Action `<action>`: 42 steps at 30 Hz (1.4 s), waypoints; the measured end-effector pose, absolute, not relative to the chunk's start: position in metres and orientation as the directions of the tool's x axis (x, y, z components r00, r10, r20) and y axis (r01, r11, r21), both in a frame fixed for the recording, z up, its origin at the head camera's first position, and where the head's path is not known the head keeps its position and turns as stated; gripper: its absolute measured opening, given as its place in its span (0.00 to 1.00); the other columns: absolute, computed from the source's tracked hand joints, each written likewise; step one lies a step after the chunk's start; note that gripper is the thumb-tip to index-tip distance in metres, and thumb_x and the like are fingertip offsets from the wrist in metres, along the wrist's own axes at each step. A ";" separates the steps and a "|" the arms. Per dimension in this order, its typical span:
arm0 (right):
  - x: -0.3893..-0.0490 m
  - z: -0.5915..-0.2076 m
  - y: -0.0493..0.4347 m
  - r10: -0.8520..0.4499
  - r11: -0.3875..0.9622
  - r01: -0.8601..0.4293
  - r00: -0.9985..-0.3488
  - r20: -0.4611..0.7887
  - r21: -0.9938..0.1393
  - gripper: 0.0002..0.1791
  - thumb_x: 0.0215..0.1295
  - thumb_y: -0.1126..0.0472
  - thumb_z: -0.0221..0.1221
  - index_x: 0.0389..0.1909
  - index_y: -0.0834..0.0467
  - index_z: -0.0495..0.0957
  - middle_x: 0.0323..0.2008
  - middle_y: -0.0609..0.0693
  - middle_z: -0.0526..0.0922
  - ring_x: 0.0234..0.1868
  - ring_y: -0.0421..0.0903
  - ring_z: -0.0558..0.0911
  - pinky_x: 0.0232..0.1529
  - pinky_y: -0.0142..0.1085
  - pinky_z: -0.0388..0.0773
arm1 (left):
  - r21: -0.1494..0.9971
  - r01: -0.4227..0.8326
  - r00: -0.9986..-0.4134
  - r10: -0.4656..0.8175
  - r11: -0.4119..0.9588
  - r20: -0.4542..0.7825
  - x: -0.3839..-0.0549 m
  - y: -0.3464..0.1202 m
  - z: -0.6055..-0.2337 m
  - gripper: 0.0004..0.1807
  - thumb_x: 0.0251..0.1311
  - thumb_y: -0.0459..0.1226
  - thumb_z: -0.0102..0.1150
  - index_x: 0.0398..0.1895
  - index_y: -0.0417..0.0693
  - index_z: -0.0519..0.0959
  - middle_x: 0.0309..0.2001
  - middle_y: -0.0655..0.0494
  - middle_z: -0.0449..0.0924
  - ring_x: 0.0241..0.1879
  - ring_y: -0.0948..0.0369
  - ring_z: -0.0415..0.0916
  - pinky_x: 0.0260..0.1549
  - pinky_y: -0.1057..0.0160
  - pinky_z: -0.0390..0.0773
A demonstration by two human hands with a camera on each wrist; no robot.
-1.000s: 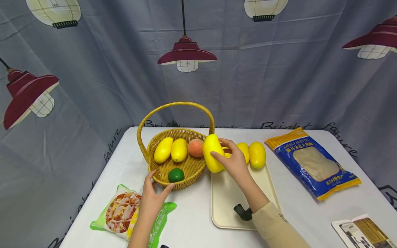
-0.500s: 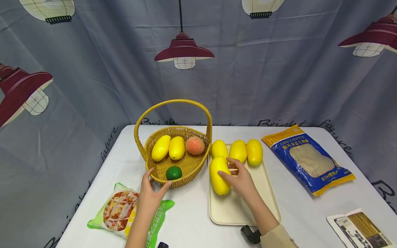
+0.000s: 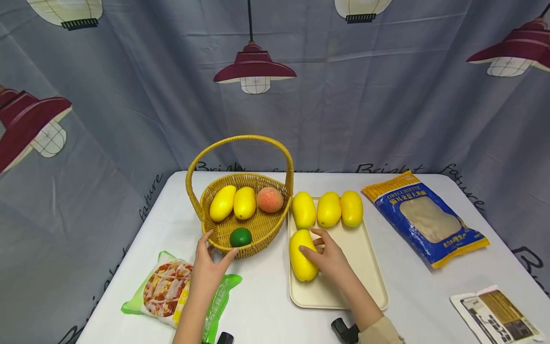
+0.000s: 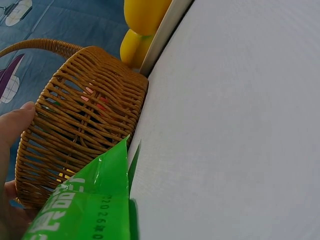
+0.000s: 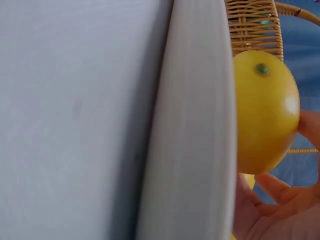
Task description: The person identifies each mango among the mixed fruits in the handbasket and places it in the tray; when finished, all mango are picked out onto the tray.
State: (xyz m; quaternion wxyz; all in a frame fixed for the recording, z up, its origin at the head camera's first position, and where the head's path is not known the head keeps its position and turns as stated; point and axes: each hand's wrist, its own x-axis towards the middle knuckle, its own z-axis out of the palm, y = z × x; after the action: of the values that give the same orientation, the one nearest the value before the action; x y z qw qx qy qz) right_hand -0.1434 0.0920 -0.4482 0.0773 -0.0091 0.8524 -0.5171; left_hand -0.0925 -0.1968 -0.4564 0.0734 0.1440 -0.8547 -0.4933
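Observation:
A yellow mango lies lengthwise on the left part of the cream tray. My right hand holds it from the right, thumb on top and fingers at its far side. In the right wrist view the mango shows its green stem end above the tray's wall. My left hand grips the near rim of the wicker basket, thumb and fingers spread along it. Inside the basket are two mangoes, a peach and a green fruit.
Three more mangoes line the tray's far end. A green food bag lies under my left forearm. To the right are a blue orecchiette bag and a flat printed packet. The basket's tall handle arches upward.
My right hand has brought the mango from beside the basket's right rim down and nearer, onto the tray. My left hand stays at the basket rim. The head view has shifted slightly.

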 end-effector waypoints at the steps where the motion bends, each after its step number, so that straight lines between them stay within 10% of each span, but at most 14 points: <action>1: -0.144 -0.449 0.091 -0.099 0.470 0.059 -0.988 -0.119 -0.881 0.36 0.60 0.52 0.67 0.67 0.59 0.65 0.47 0.59 0.75 0.40 0.49 0.75 0.36 0.37 0.74 | 0.865 -0.173 -0.948 -0.319 0.472 -0.016 -0.093 -0.197 -0.457 0.55 0.49 0.66 0.62 0.75 0.55 0.50 0.72 0.42 0.52 0.66 0.43 0.61 0.57 0.40 0.68; 42: -0.139 -0.434 0.100 -0.152 0.527 0.106 -0.965 -0.216 -0.843 0.47 0.58 0.41 0.65 0.72 0.56 0.56 0.59 0.61 0.72 0.39 0.49 0.77 0.32 0.38 0.81 | 0.870 -0.170 -0.947 -0.322 0.464 -0.014 -0.094 -0.200 -0.462 0.56 0.46 0.68 0.62 0.74 0.56 0.50 0.73 0.44 0.51 0.67 0.45 0.60 0.59 0.41 0.66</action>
State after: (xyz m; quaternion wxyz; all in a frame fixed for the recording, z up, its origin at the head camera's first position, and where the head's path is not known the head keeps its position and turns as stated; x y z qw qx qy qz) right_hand -0.1391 0.0997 -0.4337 0.1324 -0.0132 0.8636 -0.4862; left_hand -0.0943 -0.1997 -0.4617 0.0761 0.1443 -0.8520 -0.4974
